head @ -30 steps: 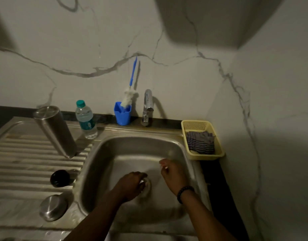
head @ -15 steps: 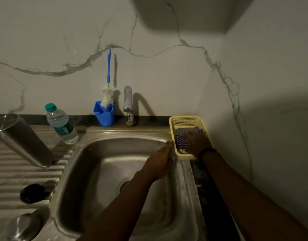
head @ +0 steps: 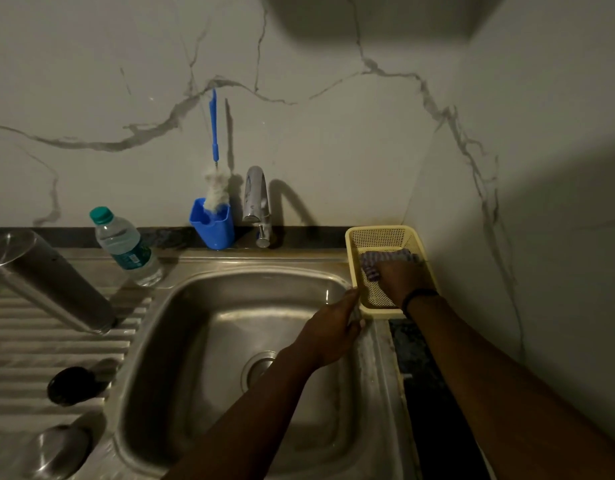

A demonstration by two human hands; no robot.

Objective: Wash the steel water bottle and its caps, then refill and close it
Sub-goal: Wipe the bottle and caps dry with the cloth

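**Both hands gone from the drain to the basket corner**

Since a second ago both hands have left the sink floor and travelled to about 2 o'clock of the basin. Right hand (head: pixel 401 278) now sits inside the yellow basket (head: pixel 379 233), fingers curled down onto the striped cloth (head: pixel 385 258), which it grips and bunches toward the basket's far end; a dark band circles that wrist. Left hand (head: pixel 334 327) hovers at the sink's right rim, touching the basket's near left corner, fingers bent around something small and pale; what it is cannot be made out.

Below the left forearm lies the steel sink (head: pixel 181 341), its drain (head: pixel 259 367) uncovered near the middle. At 12 o'clock of the basin stands the chrome tap (head: pixel 256 199), and just left of it a blue holder (head: pixel 212 225) carries a bottle brush (head: pixel 214 133) with a blue handle leaning on the marble wall.

On the ridged draining board at 9 o'clock, the steel water bottle (head: pixel 49 282) stands mouth down. A plastic water bottle (head: pixel 124 245) with a green cap stands behind it at 11 o'clock. A black cap (head: pixel 72 384) lies at 8 o'clock of the basin, and a steel cap (head: pixel 58 452) lies nearer, at 7 o'clock, both apart from the bottle
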